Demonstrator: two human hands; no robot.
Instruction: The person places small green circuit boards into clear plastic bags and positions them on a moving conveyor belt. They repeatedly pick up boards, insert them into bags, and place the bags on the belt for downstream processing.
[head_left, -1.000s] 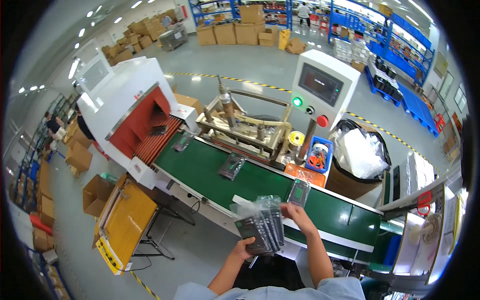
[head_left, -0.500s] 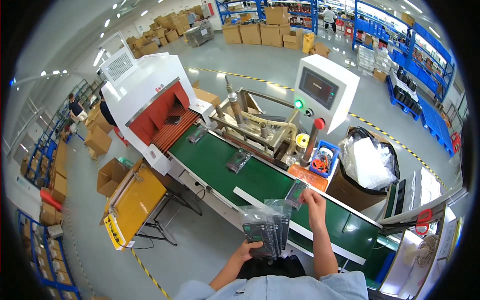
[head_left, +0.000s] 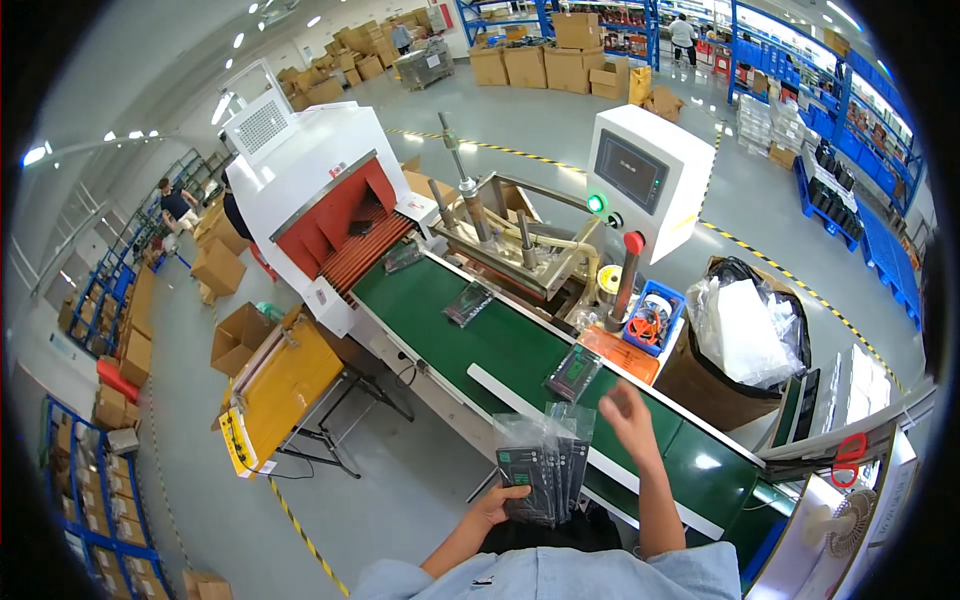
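Observation:
My left hand (head_left: 493, 506) grips a fanned stack of flat black packages (head_left: 530, 478) in clear plastic bags, held upright near my body with the thumb across the front. My right hand (head_left: 628, 422) hovers over the near part of the green conveyor belt (head_left: 520, 350), holding nothing, its fingers loosely bent and apart. Just beyond its fingertips a bagged black package (head_left: 573, 373) lies flat on the belt. Farther along lie a second bagged package (head_left: 468, 303) and a third (head_left: 403, 257), close to the red-curtained mouth of a white machine (head_left: 335, 150).
A white rail (head_left: 490, 385) runs along the belt's near side. Across the belt stand a metal frame (head_left: 530, 240), a control box (head_left: 648, 180), a blue bin (head_left: 655, 318) and an orange tray (head_left: 622, 358). A bag-lined carton (head_left: 735, 375) is at right, a yellow table (head_left: 290, 385) at left.
My right hand has let go of the nearest package and drawn back. The packages have moved along the belt toward the machine. My left hand still holds the stack.

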